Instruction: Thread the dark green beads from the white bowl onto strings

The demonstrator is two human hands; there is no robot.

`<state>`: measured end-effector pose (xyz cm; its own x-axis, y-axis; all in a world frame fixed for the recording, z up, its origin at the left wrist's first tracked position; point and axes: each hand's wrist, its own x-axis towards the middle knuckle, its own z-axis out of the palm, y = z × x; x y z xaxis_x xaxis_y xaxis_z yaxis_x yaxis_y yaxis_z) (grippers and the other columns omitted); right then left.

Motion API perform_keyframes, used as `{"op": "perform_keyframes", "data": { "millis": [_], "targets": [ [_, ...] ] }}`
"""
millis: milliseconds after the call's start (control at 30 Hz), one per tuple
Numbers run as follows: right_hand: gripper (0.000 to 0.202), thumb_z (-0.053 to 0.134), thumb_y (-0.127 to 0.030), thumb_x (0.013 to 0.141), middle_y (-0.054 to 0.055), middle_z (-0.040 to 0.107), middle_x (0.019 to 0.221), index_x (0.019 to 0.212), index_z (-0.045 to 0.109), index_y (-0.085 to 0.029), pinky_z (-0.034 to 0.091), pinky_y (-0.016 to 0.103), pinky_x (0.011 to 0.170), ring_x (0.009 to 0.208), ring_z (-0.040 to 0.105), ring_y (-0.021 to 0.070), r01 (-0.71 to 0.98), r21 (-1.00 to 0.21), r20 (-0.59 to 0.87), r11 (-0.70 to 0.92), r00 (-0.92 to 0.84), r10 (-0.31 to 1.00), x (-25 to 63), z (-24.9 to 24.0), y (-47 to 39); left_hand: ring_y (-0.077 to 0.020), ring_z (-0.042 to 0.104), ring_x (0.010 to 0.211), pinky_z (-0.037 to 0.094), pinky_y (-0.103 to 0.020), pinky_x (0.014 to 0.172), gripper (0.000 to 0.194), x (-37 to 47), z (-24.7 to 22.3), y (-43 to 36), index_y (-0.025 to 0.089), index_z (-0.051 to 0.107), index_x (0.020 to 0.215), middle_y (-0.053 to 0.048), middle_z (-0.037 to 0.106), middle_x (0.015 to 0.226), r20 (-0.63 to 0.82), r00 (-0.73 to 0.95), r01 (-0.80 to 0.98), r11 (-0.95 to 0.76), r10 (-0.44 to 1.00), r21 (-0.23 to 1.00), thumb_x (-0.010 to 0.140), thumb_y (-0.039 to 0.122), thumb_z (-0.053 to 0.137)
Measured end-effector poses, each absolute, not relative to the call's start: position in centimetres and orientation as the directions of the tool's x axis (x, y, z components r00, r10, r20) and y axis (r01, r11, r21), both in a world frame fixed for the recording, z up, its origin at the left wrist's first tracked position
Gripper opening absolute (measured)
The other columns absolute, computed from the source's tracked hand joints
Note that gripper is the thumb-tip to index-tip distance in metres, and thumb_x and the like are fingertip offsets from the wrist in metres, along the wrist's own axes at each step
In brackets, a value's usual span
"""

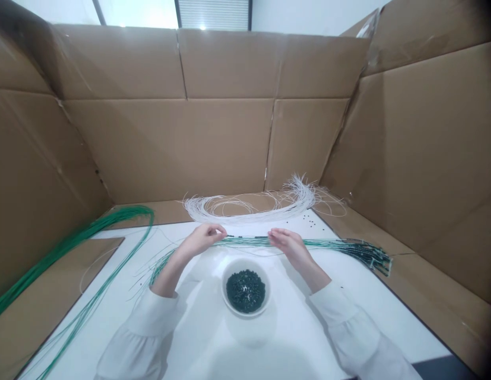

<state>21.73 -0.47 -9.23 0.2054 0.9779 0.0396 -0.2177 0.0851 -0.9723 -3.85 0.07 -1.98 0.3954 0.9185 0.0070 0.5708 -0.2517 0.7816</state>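
Observation:
My left hand (203, 238) pinches a thin string that carries small dark beads (230, 236). Across from it, my right hand (288, 244) has its fingers closed around the same string, next to a longer row of dark beads (261, 237). Between the two hands the string runs roughly level. Just behind and under it lies a bundle of green strings (320, 243), whose right end is thick with dark beads (367, 253). Below my hands stands a white bowl (225, 301) filled with dark green beads (246, 291).
A coil of white strings (253, 215) lies at the back. Long green strings (71, 253) sweep along the left side. Loose beads (311, 221) are scattered at the table's (205, 327) back right. Tall cardboard walls (221, 142) enclose the back and both sides.

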Motion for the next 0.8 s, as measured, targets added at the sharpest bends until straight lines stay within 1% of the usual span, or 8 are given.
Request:
{"op": "perform_keyframes", "data": {
  "millis": [133,167,233,300,367,467,700,800],
  "targets": [
    [0.015,0.067,-0.028,0.064,0.006,0.064,0.088,0.075,0.065,-0.018,0.036,0.037,0.093,0.096,0.054,0.0222,-0.004,-0.963,0.259,0.27,0.264,0.929,20.0,-6.8,-1.9,-0.0198,0.056,0.083,0.037,-0.028,0.08,0.025,-2.8,-2.4,-0.2,0.017,0.069,0.076,-0.005,0.068,0.087,0.068,0.384,0.574,-0.296,0.921,0.764,0.07,0.036,0.054],
    [0.014,0.063,-0.028,0.068,0.006,0.064,0.092,0.08,0.066,-0.019,0.035,0.037,0.093,0.097,0.054,0.0219,0.159,-0.911,0.4,0.379,0.124,0.908,19.1,-6.1,-2.4,-0.0203,0.056,0.085,0.037,-0.029,0.081,0.026,-2.6,-2.5,-0.3,0.016,0.069,0.077,-0.005,0.068,0.087,0.08,0.387,0.557,-0.302,0.919,0.773,0.07,0.037,0.055],
    [0.029,0.065,-0.026,0.068,0.005,0.062,0.101,0.097,0.063,-0.022,0.035,0.035,0.092,0.099,0.053,0.0216,0.297,-0.779,0.526,0.552,-0.17,0.833,17.2,-5.0,-3.0,-0.0202,0.057,0.082,0.039,-0.028,0.078,0.029,-2.1,-2.6,-0.5,0.015,0.069,0.079,-0.006,0.068,0.085,0.097,0.396,0.511,-0.307,0.913,0.803,0.071,0.039,0.055],
    [0.048,0.068,-0.027,0.065,0.004,0.061,0.107,0.112,0.056,-0.024,0.04,0.033,0.085,0.094,0.056,0.0208,0.296,-0.748,0.504,0.594,-0.33,0.798,15.5,-4.5,-3.1,-0.0192,0.057,0.078,0.041,-0.026,0.071,0.031,-1.9,-2.5,-0.8,0.014,0.069,0.082,-0.006,0.068,0.082,0.111,0.411,0.459,-0.31,0.905,0.833,0.071,0.04,0.055],
    [0.039,0.061,-0.028,0.073,0.002,0.066,0.09,0.112,0.057,-0.024,0.044,0.028,0.07,0.067,0.06,0.0152,0.288,-0.789,0.442,0.543,-0.348,0.827,14.6,-4.6,-2.7,-0.018,0.057,0.074,0.04,-0.024,0.065,0.032,-1.8,-2.4,-0.9,0.013,0.069,0.081,-0.006,0.068,0.079,0.125,0.406,0.435,-0.312,0.905,0.845,0.072,0.04,0.054],
    [0.023,0.052,-0.03,0.08,-0.001,0.064,0.067,0.097,0.066,-0.023,0.042,0.023,0.055,0.044,0.049,0.0101,0.314,-0.807,0.405,0.5,-0.322,0.856,14.7,-4.9,-2.1,-0.0165,0.055,0.068,0.039,-0.023,0.061,0.034,-1.9,-2.2,-0.9,0.011,0.069,0.077,-0.006,0.067,0.073,0.127,0.371,0.459,-0.301,0.92,0.836,0.071,0.041,0.055],
    [0.022,0.05,-0.029,0.081,0.002,0.068,0.073,0.075,0.07,-0.023,0.039,0.024,0.061,0.062,0.059,0.0164,0.505,-0.642,0.445,0.577,-0.368,0.817,17.4,-4.9,-2.1,-0.0179,0.055,0.071,0.039,-0.024,0.063,0.034,-3.1,-1.8,-0.5,0.011,0.069,0.073,-0.006,0.067,0.074,0.08,0.277,0.53,-0.221,0.958,0.819,0.066,0.042,0.058],
    [0.025,0.048,-0.029,0.082,0.002,0.067,0.067,0.072,0.069,-0.021,0.038,0.023,0.057,0.056,0.058,0.0155,0.579,-0.586,0.387,0.568,-0.415,0.823,18.5,-5.0,-1.8,-0.0179,0.055,0.071,0.038,-0.024,0.063,0.034,-3.5,-1.5,-0.4,0.011,0.069,0.074,-0.006,0.067,0.074,0.065,0.254,0.557,-0.201,0.965,0.806,0.066,0.042,0.058]
  ]
}}
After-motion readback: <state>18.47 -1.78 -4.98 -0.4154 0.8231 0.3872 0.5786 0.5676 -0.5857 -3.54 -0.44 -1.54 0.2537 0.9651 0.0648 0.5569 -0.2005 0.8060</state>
